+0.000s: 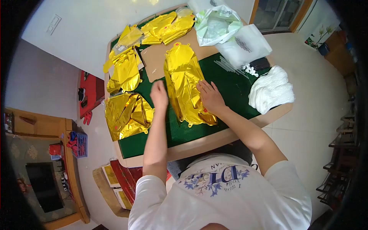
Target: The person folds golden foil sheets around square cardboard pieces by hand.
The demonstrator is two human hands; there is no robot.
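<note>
- Right hand, at the centre of the frame, lies flat with its fingers extended and slightly apart, pressing on the right side of one long gold foil piece.
- Left hand, left of centre, is curled and slightly blurred beside the foil's left edge; whether it pinches anything, I cannot tell.
- That foil piece lies lengthwise on the green top of the counter, its upper end over a brown cardboard sheet; it has orange-red spots near both ends and small tabs along the lower edge.
- Writing: the white shirt, bottom centre, carries a large "D" and a smaller "I Wish"; the rest of its lettering is not clear. Dark print on the white plastic bag, upper right, is too small to read.
- Counted: one foil piece under the right hand; other gold foil in at least three heaps, lower left to top centre, the pieces within each overlapping too much to count.
- One green-and-white bag, upper right; one bundle of white strands, right; several pale sticks and small white pieces between them, too crowded to count.
</note>
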